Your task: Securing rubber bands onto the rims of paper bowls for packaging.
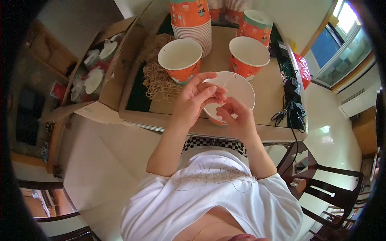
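Note:
Close to the table's near edge stands an orange paper bucket with a white inside, and both hands are above its opening. My left hand pinches a thin pale string, its index finger stretched out over the bucket. My right hand is closed beside it, thumb and fingertips pressed together at the same string. Fingers cover most of the strand. Behind the hands sit two more open buckets, one on the left and one on the right. A heap of tan string lies left of them.
Tall stacks of nested buckets and a lidded bucket stand at the back. An open cardboard box with wrapped items is on the left. Black cables lie along the table's right edge. A dark chair stands at right.

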{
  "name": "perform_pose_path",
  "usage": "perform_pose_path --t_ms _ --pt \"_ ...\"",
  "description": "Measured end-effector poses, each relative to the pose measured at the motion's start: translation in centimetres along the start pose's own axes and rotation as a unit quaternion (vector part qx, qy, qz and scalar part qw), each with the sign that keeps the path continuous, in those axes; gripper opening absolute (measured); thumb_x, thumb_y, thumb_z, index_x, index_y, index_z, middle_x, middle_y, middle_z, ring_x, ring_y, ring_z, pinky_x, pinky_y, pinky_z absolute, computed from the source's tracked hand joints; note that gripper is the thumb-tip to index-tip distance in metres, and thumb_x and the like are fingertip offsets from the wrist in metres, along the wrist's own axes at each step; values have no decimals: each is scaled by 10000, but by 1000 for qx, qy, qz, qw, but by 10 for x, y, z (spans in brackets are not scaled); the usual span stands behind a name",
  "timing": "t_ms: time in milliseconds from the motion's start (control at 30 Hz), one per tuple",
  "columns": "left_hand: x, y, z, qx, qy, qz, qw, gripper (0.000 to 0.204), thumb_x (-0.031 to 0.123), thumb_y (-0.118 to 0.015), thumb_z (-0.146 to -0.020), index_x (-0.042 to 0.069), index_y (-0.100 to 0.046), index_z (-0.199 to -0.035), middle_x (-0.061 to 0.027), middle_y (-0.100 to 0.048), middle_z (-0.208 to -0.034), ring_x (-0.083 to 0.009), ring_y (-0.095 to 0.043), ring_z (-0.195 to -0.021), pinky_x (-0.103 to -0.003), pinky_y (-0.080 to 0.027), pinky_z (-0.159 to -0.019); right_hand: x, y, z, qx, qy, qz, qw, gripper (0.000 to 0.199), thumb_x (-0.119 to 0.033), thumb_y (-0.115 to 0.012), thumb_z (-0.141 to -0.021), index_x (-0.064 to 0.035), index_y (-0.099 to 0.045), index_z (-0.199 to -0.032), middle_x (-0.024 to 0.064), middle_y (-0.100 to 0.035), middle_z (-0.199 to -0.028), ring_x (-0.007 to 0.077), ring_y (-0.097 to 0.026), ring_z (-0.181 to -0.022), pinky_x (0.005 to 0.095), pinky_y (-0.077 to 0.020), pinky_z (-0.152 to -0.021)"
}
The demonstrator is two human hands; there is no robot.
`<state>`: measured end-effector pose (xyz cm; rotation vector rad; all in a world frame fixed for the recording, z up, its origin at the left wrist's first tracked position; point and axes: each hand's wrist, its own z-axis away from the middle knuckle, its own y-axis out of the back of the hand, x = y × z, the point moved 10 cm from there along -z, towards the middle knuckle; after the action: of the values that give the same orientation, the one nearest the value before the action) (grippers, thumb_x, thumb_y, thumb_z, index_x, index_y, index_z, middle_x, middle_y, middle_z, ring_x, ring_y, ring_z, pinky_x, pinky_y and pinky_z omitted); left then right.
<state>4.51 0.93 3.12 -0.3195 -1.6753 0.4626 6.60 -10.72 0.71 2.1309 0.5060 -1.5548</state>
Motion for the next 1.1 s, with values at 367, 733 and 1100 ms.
perform_pose_path --t_ms 367,733,1100 --pt "9 15 -50 -19 -195 -621 759 470 137 -721 -726 84 -564 -1166 -103 -611 -1047 -294 -551 -1046 -424 -431 -936 -84 66 35 141 139 248 948 131 9 -580 -870 32 -657 -974 151 -673 -915 233 -673 -842 285 -515 -733" --pt "-51 -17 -124 -104 -135 -677 716 156 196 -656 -771 51 -649 -828 -139 -662 -834 -315 -640 -829 -432 -502 -721 -130 87 54 189 316 59 928 135 82 -573 -832 58 -661 -931 181 -694 -931 272 -681 -886 339 -550 -750" --pt "-50 42 -149 -81 -81 -521 846 175 157 -641 -865 2 -717 -891 -66 -696 -721 -108 -636 -670 -266 -494 -616 5 18 45 -42 -36 -224 973 170 83 -545 -888 26 -507 -1044 82 -602 -943 184 -651 -879 269 -519 -759"
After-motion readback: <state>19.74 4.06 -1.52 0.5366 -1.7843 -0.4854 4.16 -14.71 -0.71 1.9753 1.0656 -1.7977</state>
